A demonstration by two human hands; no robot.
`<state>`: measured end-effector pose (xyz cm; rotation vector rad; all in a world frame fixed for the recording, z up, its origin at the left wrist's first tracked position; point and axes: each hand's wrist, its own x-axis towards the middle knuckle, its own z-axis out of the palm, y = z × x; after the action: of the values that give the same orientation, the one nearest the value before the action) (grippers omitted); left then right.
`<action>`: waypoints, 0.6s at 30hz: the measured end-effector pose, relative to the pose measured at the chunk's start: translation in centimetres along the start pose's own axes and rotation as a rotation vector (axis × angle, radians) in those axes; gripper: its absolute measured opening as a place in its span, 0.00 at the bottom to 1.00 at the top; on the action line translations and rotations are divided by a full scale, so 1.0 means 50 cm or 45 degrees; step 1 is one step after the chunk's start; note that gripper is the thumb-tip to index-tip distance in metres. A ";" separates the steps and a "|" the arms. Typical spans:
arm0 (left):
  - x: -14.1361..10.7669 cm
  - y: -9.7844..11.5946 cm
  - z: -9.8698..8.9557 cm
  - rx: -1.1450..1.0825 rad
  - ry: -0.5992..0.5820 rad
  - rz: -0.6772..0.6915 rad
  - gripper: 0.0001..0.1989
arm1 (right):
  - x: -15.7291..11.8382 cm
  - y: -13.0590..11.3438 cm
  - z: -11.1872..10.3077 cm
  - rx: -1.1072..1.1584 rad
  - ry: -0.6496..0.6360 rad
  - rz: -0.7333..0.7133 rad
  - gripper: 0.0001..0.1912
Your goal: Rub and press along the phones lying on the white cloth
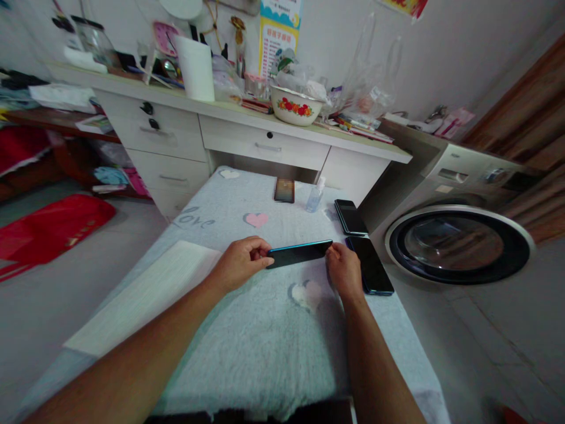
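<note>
A dark phone with a blue edge (300,254) is held sideways over the cloth-covered table (251,330). My left hand (245,259) pinches its left end between thumb and fingers. At the other end, my right hand (344,268) grips the phone with bent fingers. Just right of my right hand lies a black phone (374,268), and behind that one rests another phone (351,217). A clear spray bottle (315,196) stands near the far edge, beside a small brown-framed item (285,191).
A white cloth or paper sheet (150,297) lies along the table's left side. Beyond the table is a white desk (159,132) bearing a flowered bowl (295,107) and a paper roll (195,69). A washing machine (454,235) stands at the right.
</note>
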<state>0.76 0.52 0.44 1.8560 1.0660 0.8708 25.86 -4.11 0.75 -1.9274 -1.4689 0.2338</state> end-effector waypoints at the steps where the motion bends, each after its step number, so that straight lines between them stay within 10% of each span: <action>1: 0.000 -0.001 0.000 -0.002 0.000 0.001 0.05 | 0.000 0.000 0.000 0.030 0.016 -0.003 0.14; 18: 0.000 -0.004 0.002 -0.018 0.013 0.010 0.05 | 0.007 0.025 0.022 0.385 0.224 0.034 0.20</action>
<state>0.78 0.56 0.24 1.8469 1.0563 0.8911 26.38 -3.47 -0.78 -1.6789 -1.2175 0.2745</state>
